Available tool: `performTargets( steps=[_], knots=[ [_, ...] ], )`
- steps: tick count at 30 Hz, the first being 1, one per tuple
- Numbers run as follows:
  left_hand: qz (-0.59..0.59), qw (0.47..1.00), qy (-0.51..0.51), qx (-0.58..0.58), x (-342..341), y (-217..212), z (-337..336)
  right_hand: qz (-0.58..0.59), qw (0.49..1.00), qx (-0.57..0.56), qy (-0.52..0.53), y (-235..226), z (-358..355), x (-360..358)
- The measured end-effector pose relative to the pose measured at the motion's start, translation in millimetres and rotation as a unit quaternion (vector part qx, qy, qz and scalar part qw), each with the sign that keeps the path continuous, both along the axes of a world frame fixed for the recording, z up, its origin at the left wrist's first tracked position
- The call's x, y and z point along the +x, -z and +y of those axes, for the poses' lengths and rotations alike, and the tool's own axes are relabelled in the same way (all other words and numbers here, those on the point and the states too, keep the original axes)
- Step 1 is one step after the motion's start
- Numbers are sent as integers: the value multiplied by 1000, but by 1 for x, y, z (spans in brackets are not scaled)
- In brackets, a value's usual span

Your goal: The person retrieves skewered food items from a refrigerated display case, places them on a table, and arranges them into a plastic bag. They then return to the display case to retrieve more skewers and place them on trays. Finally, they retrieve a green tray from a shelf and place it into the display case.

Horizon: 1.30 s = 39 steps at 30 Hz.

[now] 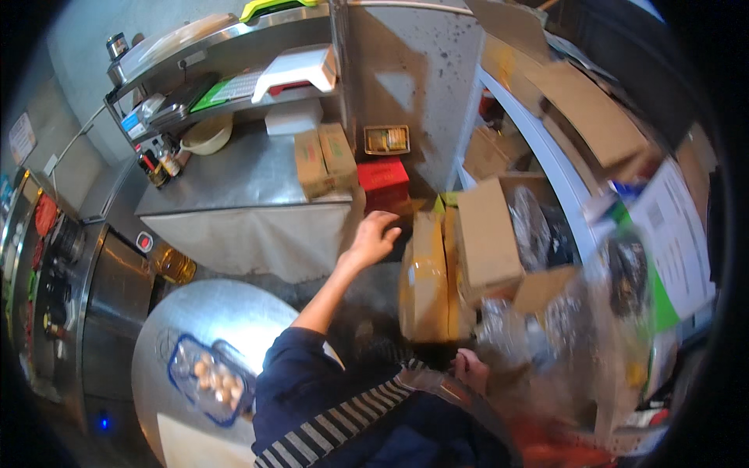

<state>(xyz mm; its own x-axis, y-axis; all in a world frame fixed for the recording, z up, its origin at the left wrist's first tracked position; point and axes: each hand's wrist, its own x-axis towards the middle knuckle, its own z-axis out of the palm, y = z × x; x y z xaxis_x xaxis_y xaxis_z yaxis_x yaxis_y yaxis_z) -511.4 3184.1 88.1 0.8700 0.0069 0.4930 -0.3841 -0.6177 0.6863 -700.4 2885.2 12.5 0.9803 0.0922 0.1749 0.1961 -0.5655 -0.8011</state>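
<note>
My left hand reaches forward with the arm stretched out. Its fingers are bent but apart, and nothing shows in them. Just beyond it is a red box, and a tall taped cardboard box stands to its right. An open cardboard box sits beside that one, its flaps up and clear plastic inside. Low down near my body, my right hand has its fingers curled in. Whatever it may hold is hidden. Clear plastic packaging lies close to its right.
A steel table at the back carries two small cartons and a cream bowl. On the round metal table at left sits a blue-rimmed basket of eggs or similar round items. An oil bottle stands behind it.
</note>
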Motion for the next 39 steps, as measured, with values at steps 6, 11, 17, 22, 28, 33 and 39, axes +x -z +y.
performTargets(
  steps=[6, 11, 17, 22, 28, 33, 39],
  knots=[
    [101, 940, -58, -320, 120, -11, 150, -74, 995, -42, -59, -28, 83, 142],
    [133, 823, -35, -551, 203, -44, 227, -73, 991, -77, -87, -31, 118, 205],
    [18, 725, -15, -688, 293, -93, 291, -3, 989, -103, -109, -12, 136, 220],
    [29, 720, -6, -694, 323, -105, 308, -71, 983, -43, -162, -7, 149, 238],
    [10, 620, 55, -783, 327, -99, 321, -23, 994, -65, -91, -4, 183, 263],
    [24, 666, 128, -735, 311, -121, 337, -62, 989, -73, -117, -15, 242, 297],
    [-10, 615, 265, -743, 324, -191, 358, -163, 972, -50, -160, -40, 311, 351]
  ],
)
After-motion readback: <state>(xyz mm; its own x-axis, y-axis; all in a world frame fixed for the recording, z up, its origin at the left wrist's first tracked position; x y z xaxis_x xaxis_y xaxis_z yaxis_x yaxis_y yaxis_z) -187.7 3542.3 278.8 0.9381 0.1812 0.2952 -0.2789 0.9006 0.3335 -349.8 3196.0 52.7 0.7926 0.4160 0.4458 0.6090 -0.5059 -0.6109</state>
